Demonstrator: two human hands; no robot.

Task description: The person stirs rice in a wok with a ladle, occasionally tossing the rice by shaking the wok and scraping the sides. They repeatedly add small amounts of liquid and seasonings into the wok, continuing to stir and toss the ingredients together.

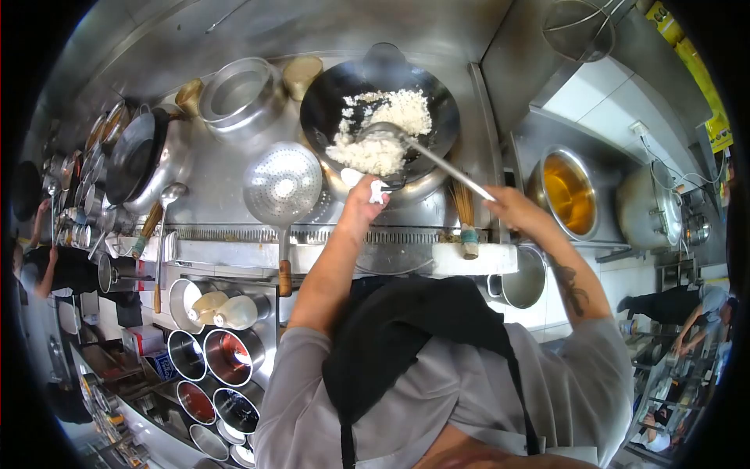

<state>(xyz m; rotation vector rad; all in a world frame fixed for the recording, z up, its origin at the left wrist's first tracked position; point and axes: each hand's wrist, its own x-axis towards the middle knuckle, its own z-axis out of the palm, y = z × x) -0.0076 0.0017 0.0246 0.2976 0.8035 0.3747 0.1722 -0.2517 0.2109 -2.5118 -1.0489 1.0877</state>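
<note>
A black wok (312, 109) sits on the stove, holding white rice (410, 109) spread in a loose pile. At the wok's near rim, my left hand (364, 205) is closed around its handle with a folded white cloth (378, 191) between. My right hand (517, 213) grips the end of a long-handled metal ladle (449, 168). The ladle's bowl rests among the rice in the middle of the wok. The fingertips of my left hand are partly hidden by the cloth.
Left of the wok lie a perforated skimmer (283, 184), stacked metal pots (242, 94) and another ladle (173, 194). A bamboo brush (467, 227) stands near my right hand. Amber liquid fills a pot (564, 195) at right. Sauce containers (234, 356) stand lower left. Other people work at both sides.
</note>
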